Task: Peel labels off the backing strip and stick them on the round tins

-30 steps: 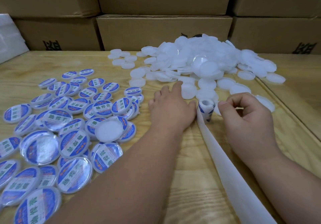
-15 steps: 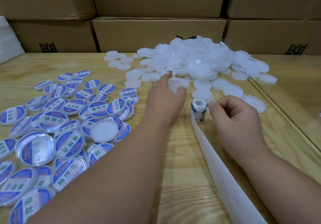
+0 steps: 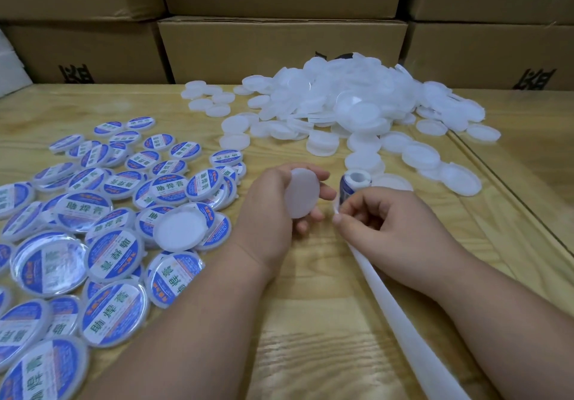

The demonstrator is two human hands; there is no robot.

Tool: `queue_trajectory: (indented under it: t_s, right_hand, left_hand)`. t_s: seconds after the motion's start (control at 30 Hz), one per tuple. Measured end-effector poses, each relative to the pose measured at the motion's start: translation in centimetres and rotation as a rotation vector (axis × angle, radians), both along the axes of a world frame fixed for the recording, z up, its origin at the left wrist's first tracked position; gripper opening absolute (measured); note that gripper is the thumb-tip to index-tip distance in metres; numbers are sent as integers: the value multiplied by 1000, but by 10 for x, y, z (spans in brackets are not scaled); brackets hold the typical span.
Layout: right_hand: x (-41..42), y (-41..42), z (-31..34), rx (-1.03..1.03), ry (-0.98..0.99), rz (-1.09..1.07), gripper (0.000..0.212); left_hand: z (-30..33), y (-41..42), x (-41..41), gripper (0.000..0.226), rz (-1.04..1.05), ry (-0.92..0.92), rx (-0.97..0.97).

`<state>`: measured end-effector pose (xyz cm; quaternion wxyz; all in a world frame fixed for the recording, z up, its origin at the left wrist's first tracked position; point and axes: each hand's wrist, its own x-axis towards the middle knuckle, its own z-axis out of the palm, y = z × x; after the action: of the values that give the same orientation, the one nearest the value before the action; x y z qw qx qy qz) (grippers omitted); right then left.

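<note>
- While a person is working at a wooden table (image 3: 310,322), the left hand (image 3: 273,210) is grasping a blank white tin (image 3: 302,193), its flat round face tilted toward the right hand.
- The right hand (image 3: 382,225), just right of it, is pinching a label edge at the small roll (image 3: 354,183).
- The smooth white backing strip (image 3: 403,322) is trailing near-right.
- Glossy blue labelled tins (image 3: 102,213) are lying left; the plain pile (image 3: 341,104) is lying far.

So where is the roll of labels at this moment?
In the head view, the label roll stands on the wooden table right of centre, just beyond the right hand, beside the blank tin held in the left hand.
</note>
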<state>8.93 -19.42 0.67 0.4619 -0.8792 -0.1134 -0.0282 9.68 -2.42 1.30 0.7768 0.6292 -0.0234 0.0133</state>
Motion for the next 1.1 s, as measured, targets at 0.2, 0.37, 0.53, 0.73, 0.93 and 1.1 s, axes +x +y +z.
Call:
queue_trajectory:
  t_s: [0.2,0.37,0.53,0.73,0.93,1.1]
  right_hand:
    - [2,-8,0,121,56,62,16]
    - [4,-4,0,214,73,-13,15]
    - [7,-2,-1,135,16,-182,20]
    - [5,-2,3,223,-75,-168,24]
    - [8,-5,2,136,76,-43,8]
    - [8,-10,3,150,109,45,31]
  left_hand:
    - [-2,-5,0,9,133,-46,136]
    - [-4,-9,-3,27,82,-73,372]
    - [3,-13,-7,32,30,-32,381]
    - [3,-14,-8,31,3,-65,394]
    - [0,-15,-6,31,34,-77,414]
    - [-3,-14,-3,31,64,-86,395]
